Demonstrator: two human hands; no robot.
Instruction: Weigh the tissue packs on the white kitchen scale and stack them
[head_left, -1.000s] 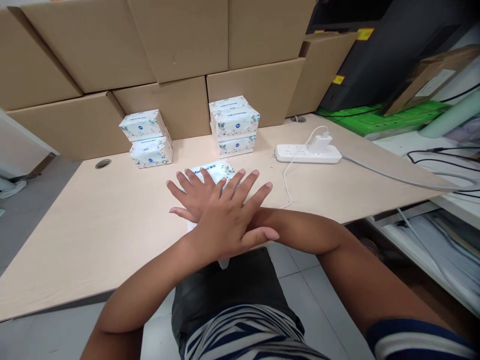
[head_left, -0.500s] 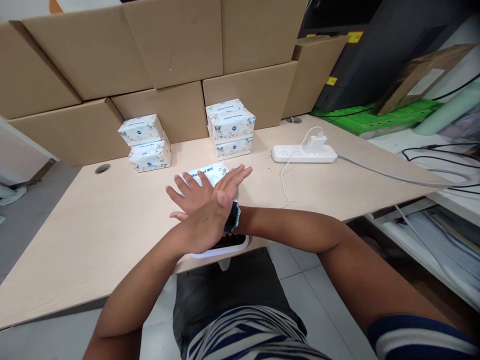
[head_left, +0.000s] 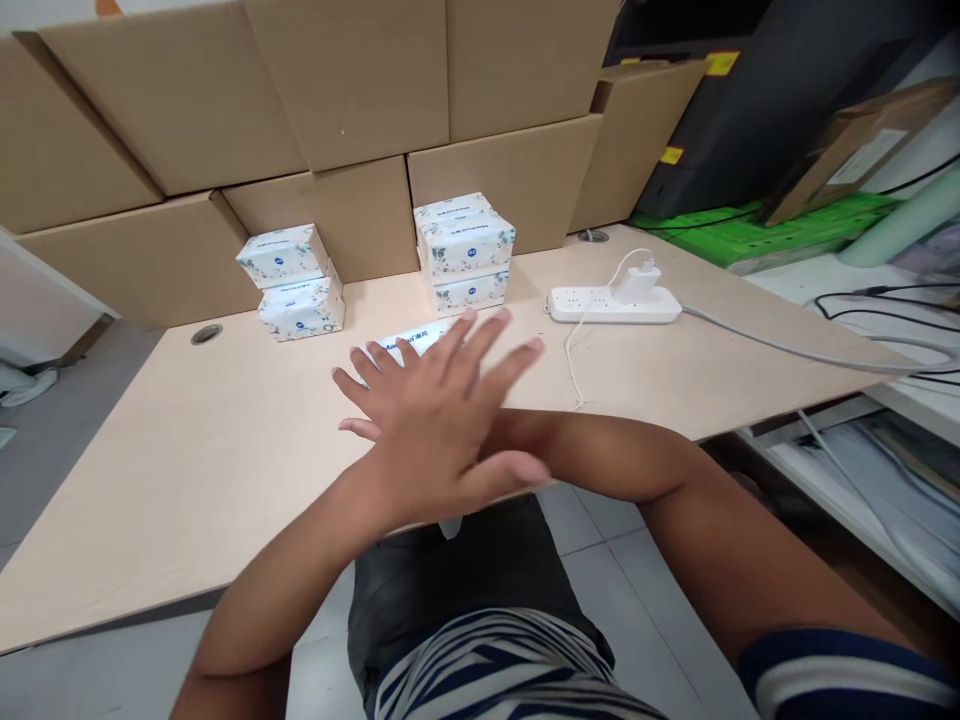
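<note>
My arms are crossed over the front of a light wooden desk [head_left: 187, 470]. My left hand [head_left: 450, 425] lies on top, palm down, its fingers spread and pointing up and to the right, slightly smeared by motion. It covers my right wrist. My right hand [head_left: 365, 385] lies beneath it, fingers spread towards the left, flat over a white tissue pack [head_left: 414, 340] with blue print. Neither hand holds anything.
Two stacks of tissue packs [head_left: 294, 282] [head_left: 466, 245] stand against a wall of cardboard boxes [head_left: 352, 90] at the desk's back. A white power strip [head_left: 611, 303] with a plugged charger and cables lies at the right. Shelves with clutter are further right.
Half a second ago my left hand was turned on edge, showing a watch on my right wrist. It has rotated back palm-down and covers the wrist again.
</note>
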